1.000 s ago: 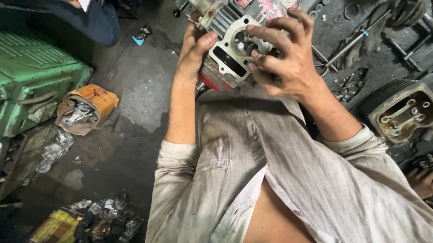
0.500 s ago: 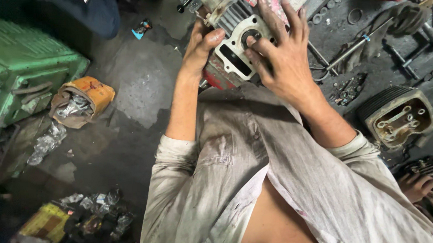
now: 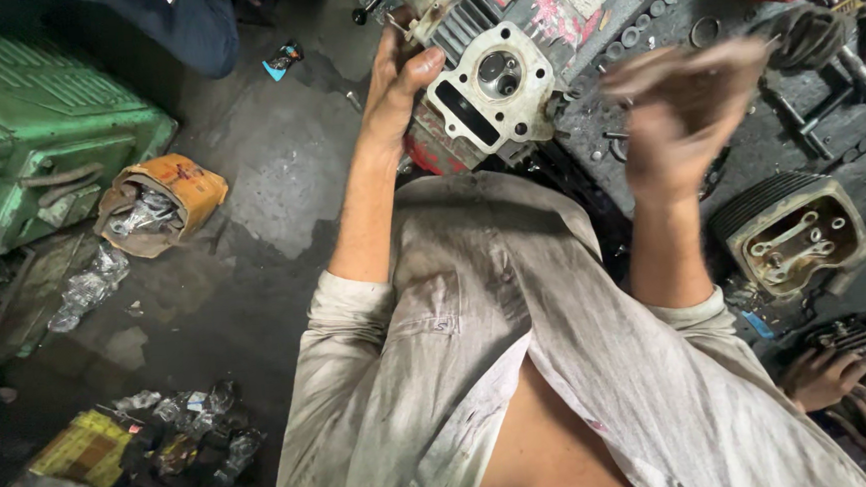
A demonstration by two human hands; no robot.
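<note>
Two bare hands work over a finned engine cylinder (image 3: pixel 488 80) of pale cast metal, standing at the far middle of the scene on a dark, greasy floor (image 3: pixel 278 173). Its flat gasket face is light grey, with a round bore, a rectangular slot and small bolt holes; dark ribbed fins run along its far side. The left hand (image 3: pixel 398 85) closes its grip on the cylinder's left edge, thumb pressed against the gasket face. The right hand (image 3: pixel 685 108) is blurred, lifted to the right of the cylinder and clear of it, fingers loosely curled and holding nothing that shows. To the near right lies a grimy finned cylinder head (image 3: pixel 791 234) with a rusty open face. On the left sits a crumpled orange carton (image 3: pixel 165 200) stuffed with shiny plastic wrappers, beside a green metal machine body (image 3: pixel 36 147).
</note>
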